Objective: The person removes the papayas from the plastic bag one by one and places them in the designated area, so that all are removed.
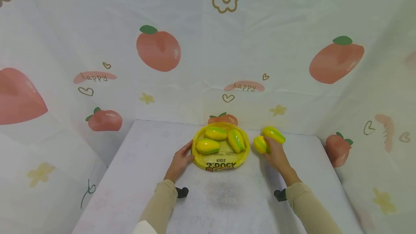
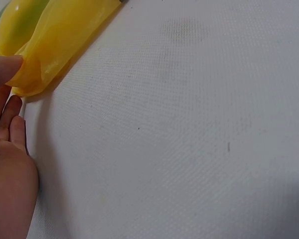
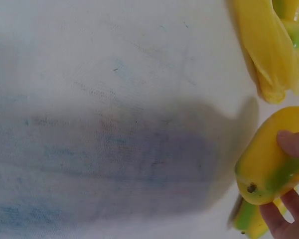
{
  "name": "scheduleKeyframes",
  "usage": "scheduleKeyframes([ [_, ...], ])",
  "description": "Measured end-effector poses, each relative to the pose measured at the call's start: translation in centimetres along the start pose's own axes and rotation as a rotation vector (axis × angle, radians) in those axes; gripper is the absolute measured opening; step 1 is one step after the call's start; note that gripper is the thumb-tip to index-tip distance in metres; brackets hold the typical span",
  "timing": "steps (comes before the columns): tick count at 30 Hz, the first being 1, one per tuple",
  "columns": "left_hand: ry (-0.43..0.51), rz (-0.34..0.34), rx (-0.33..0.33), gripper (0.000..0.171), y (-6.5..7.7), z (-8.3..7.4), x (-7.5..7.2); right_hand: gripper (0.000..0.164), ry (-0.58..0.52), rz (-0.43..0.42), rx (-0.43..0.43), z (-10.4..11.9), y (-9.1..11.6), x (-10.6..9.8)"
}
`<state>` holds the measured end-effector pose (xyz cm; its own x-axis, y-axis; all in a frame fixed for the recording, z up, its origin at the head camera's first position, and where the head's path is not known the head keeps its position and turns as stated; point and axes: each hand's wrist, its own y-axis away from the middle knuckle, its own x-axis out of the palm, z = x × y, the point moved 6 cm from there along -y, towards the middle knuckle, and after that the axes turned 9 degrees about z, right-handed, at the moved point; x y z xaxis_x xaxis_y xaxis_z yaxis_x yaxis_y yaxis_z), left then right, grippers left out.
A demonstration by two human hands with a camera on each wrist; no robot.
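Observation:
A round yellow plastic bag (image 1: 198, 163), printed with "KIDS" and "DUCK", lies spread with a raised rim. Inside it are three yellow-green papayas (image 1: 208, 146). My left hand (image 1: 179, 162) holds the bag's left rim; in the left wrist view the thumb (image 2: 5, 70) lies over the yellow plastic, with the fingers below. To the right of the bag, my right hand (image 1: 276, 156) grips another papaya (image 3: 269, 154), its thumb on top and fingers underneath. One more papaya (image 1: 274, 133) is just beyond that hand, partly hidden by it.
The white table (image 1: 146, 205) has a greyish smudge in front of the bag. A white fruit-printed curtain (image 1: 201, 46) rises behind the table and along both sides. Dark wrist mounts (image 1: 182, 192) stick out by both sleeves.

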<state>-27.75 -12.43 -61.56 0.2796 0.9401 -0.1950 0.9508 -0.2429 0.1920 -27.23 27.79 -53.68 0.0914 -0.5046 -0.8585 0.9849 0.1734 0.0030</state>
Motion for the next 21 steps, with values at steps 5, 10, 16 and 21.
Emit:
scheduleKeyframes([
  [5,0.005,0.007,0.002,0.066,0.1,0.0,0.0,0.066,-0.005,0.023,0.046,-0.6,-0.1,0.2],
  [10,-0.011,-0.003,0.005,0.066,0.0,0.0,0.0,0.065,0.011,0.005,0.038,-1.0,0.0,0.3],
  [16,-0.033,-0.012,0.005,0.066,-0.1,0.0,-0.1,0.065,0.005,0.013,0.056,-1.6,-0.1,0.5],
  [21,-0.037,-0.012,0.004,0.066,-0.1,0.0,0.0,0.066,-0.010,0.044,0.076,-1.7,-0.2,0.5],
])
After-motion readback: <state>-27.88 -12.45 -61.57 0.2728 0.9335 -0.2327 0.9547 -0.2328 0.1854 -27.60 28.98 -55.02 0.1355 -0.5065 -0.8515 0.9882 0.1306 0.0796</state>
